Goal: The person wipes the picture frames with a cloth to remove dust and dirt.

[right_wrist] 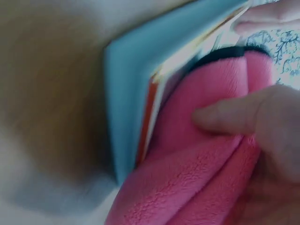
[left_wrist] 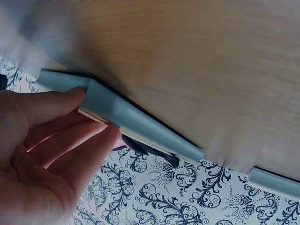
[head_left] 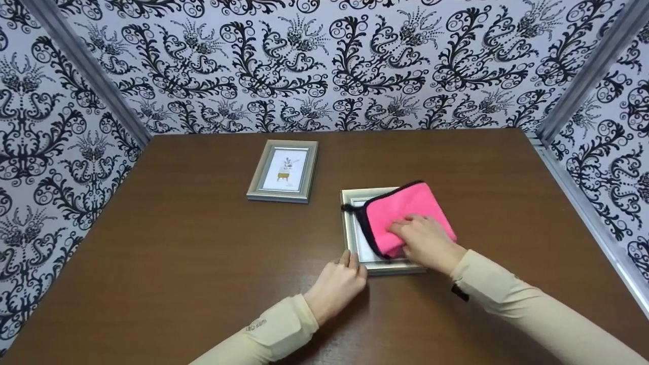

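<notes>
My left hand [head_left: 337,284] holds the near-left corner of a pale gold picture frame [head_left: 349,234] that lies flat on the table. In the left wrist view, the thumb sits against the side of the frame [left_wrist: 140,124] and the fingers reach its upper edge. A folded pink fleece cloth [head_left: 408,208] with black trim covers much of the frame's glass, hiding most of the picture. My right hand [head_left: 428,243] grips this cloth against the frame. The thumb lies along the cloth [right_wrist: 206,89] in the right wrist view.
A second picture frame [head_left: 284,170], showing a small plant drawing, lies farther back to the left. The brown wooden table [head_left: 192,243] is bordered by black-and-white patterned panels [head_left: 304,61] at the back and sides, with metal posts at the corners.
</notes>
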`<state>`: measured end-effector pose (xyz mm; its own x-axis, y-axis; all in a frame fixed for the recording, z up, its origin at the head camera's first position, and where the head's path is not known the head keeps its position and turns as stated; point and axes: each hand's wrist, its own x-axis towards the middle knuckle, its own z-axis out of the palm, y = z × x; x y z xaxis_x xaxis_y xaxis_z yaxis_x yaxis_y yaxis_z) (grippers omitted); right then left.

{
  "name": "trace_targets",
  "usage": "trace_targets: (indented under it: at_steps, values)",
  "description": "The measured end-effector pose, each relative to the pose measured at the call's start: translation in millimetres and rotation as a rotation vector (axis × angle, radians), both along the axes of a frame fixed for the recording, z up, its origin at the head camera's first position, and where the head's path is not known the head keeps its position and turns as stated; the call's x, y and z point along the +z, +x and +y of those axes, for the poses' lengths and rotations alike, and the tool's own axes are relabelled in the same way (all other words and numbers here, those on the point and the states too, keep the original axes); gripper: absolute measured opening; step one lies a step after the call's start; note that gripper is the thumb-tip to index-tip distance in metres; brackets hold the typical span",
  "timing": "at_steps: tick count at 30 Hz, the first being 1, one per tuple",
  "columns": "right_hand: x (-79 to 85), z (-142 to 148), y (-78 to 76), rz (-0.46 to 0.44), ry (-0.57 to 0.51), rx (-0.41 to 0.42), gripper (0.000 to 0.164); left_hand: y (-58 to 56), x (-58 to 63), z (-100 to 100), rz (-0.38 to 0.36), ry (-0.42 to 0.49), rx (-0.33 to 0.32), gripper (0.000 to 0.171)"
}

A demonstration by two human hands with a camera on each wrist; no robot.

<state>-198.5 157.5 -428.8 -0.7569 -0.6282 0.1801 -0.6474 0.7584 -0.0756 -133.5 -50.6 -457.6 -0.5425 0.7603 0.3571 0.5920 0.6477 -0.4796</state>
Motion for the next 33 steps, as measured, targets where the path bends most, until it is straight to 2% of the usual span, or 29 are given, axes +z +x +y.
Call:
trace_targets:
  at_steps: [3,5,9,12,15,18,23,30,33]
  values:
    - [-1.4,-13.4,-0.7,0.033,-0.018,-0.012,0.03,-0.9,1.5,2.0,-0.012,-0.012,-0.015,0.013]
    - [-1.7,-20.9,-1.5,0.002,-0.054,0.011,0.032,-1.6,1.9,3.3,-0.03,-0.012,-0.024,0.01]
    - [-1.4,-26.8,-4.4,-0.146,-0.159,0.132,0.039,-2.0,1.0,4.0,-0.057,0.016,-0.045,0.007]
    - [-1.4,-22.8,-7.2,-0.239,-0.197,0.241,0.045,-2.1,0.4,3.0,-0.063,0.035,-0.056,0.008]
    - [-0.4,-13.4,-8.1,-0.276,-0.189,0.315,0.048,-2.9,1.8,1.6,-0.067,0.033,-0.063,0.009]
    - [2.1,-1.5,-6.5,-0.272,-0.14,0.346,0.048,-4.2,3.5,0.7,-0.078,0.026,-0.064,0.009]
    - [7.0,17.4,1.8,-0.179,-0.012,0.266,0.045,-6.9,4.7,-0.2,-0.11,0.022,-0.05,0.007]
    - [5.8,24.2,22.4,0.099,0.1,0.038,0.038,-8.5,6.3,-5.3,-0.2,0.058,-0.049,0.011]
    - [2.7,16.9,31.3,0.165,0.122,-0.033,0.033,-10.6,6.1,-7.1,-0.223,0.088,-0.068,0.013]
